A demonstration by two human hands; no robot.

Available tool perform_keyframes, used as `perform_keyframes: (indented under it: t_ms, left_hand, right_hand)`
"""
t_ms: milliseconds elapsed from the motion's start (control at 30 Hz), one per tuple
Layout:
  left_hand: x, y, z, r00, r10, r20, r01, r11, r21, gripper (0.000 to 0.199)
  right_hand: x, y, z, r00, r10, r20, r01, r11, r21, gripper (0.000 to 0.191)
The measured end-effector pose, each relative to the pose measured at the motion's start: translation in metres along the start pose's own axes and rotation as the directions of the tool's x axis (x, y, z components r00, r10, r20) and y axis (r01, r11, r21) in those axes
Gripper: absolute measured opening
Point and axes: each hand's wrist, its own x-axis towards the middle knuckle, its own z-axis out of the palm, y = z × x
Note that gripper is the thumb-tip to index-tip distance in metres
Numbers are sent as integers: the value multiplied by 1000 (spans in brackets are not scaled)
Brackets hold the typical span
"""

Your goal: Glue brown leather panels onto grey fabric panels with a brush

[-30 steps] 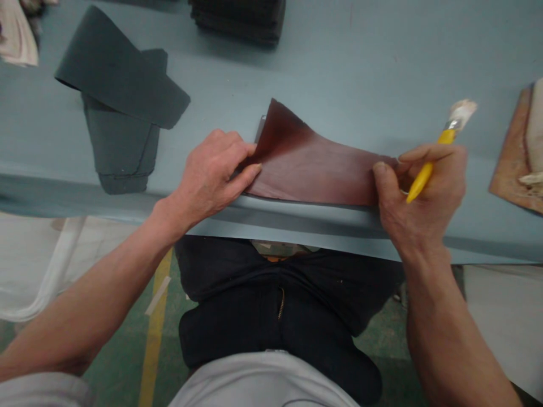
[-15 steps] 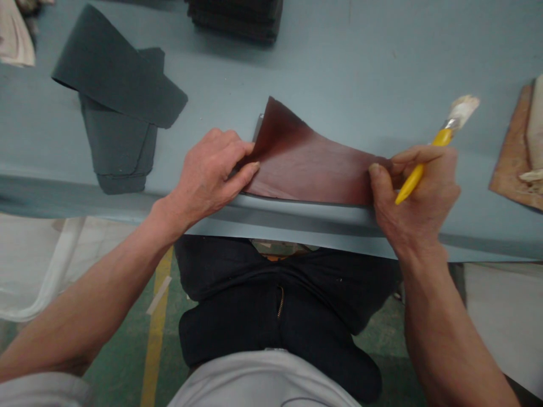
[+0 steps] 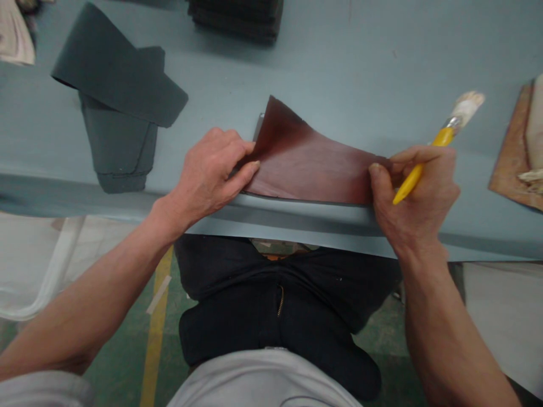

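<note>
A reddish-brown piece of leather (image 3: 311,169) lies near the front edge of the table, its upper left corner raised to a point. My left hand (image 3: 216,167) pinches its left end between thumb and fingers. At the right end, my right hand (image 3: 418,192) grips the leather's edge with thumb and forefinger. That same hand also carries a yellow-handled brush (image 3: 443,135), held slantwise, its whitish bristles pointing up and away to the right. Behind the leather's left end a small greyish edge shows; what it belongs to is hidden.
Dark grey-green cut pieces (image 3: 121,85) lie overlapping on the blue-grey table (image 3: 360,68) at left. A stack of dark pieces (image 3: 237,20) stands at the back. To the right is a brown board (image 3: 511,152) with a pale object on it. Light cloth (image 3: 14,37) shows far left.
The brush in my right hand has tilted slightly, its bristles shifting a little up and right. Both hands and the leather stay almost in place.
</note>
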Motion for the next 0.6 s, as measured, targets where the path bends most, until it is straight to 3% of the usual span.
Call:
perform_keyframes:
  t_ms: [233, 600]
  left_hand:
    - [0, 2, -2, 999, -26, 31, 27, 999, -24, 29]
    - [0, 1, -1, 1000, -1, -12, 1, 1000, -9, 29]
  right_hand:
    - [-1, 0, 0, 999, 36, 4, -36, 999, -18, 21]
    - [0, 0, 0, 1000, 25, 11, -25, 1000, -12, 20]
